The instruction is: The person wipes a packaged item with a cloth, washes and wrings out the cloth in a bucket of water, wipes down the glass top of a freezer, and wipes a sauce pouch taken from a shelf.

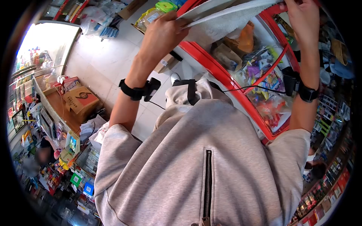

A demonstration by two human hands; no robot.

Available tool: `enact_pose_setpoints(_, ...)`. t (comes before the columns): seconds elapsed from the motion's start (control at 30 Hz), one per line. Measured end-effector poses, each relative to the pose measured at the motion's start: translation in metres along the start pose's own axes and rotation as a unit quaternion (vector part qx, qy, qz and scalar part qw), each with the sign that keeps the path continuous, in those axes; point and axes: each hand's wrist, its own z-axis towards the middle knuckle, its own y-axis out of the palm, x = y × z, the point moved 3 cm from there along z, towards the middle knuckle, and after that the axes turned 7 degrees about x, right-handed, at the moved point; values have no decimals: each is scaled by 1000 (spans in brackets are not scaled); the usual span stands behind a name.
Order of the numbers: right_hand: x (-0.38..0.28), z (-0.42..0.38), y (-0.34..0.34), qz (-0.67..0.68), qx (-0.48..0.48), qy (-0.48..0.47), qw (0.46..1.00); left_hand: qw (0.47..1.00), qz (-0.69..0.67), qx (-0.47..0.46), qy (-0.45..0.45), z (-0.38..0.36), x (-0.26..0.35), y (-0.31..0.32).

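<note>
A pale, towel-like cloth (222, 23) is stretched between my two hands at the top of the view, above a red-framed glass-topped case (211, 64). My left hand (163, 34) grips the cloth's left end with its fingers closed. At the upper right, my right hand (299, 15) pinches the other end; its fingertips are partly cut off by the view's edge. Under the glass lie colourful packets (264, 73) and brown paper packaging (227, 56). Each wrist wears a black strap with a device.
Cardboard boxes (81, 100) stand at the left beside crowded shelves. Plastic bags (96, 22) lie at the upper left on the tiled floor (100, 60). A small box (164, 63) is beside the case. Packed goods line the right side. A person (44, 152) is at the far left.
</note>
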Motion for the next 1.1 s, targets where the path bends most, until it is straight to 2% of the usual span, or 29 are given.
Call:
enact_pose_setpoints(0.03,3,2,-9,4,1,3,1000,999,41,-34,7,-2,-3,-3)
enact_pose_setpoints(0.1,-3,6,-16,-53,-96,-73,991,997,61,-45,18,-5,-9,-9)
enact_pose_setpoints(0.13,-6,1,-15,-91,-47,-113,988,997,49,-31,53,-7,-12,-9)
enact_pose_setpoints(0.17,-12,-2,-17,-90,-46,-114,988,995,35,-17,87,-9,-14,-10)
enact_pose_setpoints(0.2,-24,-5,-20,-158,-64,-200,965,996,25,-45,73,-11,-14,-12)
enact_pose_setpoints(0.23,-25,-2,-23,-186,-86,-200,958,996,25,-45,75,-12,-17,-13)
enact_pose_setpoints(0.33,-23,2,-32,-275,-155,-211,925,991,-114,-63,-23,-13,-27,-18)
enact_pose_setpoints(0.43,-18,6,-37,-343,-200,-228,889,982,-171,-68,-45,-11,-30,-30)
enact_pose_setpoints(0.47,-10,12,-40,-343,-235,-73,907,980,-183,-64,-55,-10,-29,-33)
enact_pose_setpoints(0.5,0,14,-46,-334,-263,84,901,980,-182,-63,-55,-10,-27,-36)
enact_pose_setpoints(0.53,95,22,-82,-225,-307,-147,913,976,-185,-63,-91,-12,-28,-39)
enact_pose_setpoints(0.57,98,18,-83,-225,-307,-148,913,972,-188,-63,-128,-13,-31,-42)
enact_pose_setpoints(0.77,110,-2,-83,-126,-367,4,921,941,-265,-50,-204,-20,-39,-56)
enact_pose_setpoints(0.8,108,-4,-82,-131,-375,-37,917,929,-297,-38,-219,-20,-38,-59)
enact_pose_setpoints(0.83,109,-8,-82,-128,-375,-36,918,929,-295,-39,-219,-19,-37,-63)
enact_pose_setpoints(0.9,115,-19,-80,-82,-363,94,923,918,-293,-28,-267,-19,-39,-70)
enact_pose_setpoints(1.03,111,-34,-76,10,-345,126,930,930,-305,-50,-201,-15,-45,-77)
enact_pose_setpoints(1.1,116,-41,-76,53,-346,151,925,924,-324,-34,-199,-9,-43,-80)
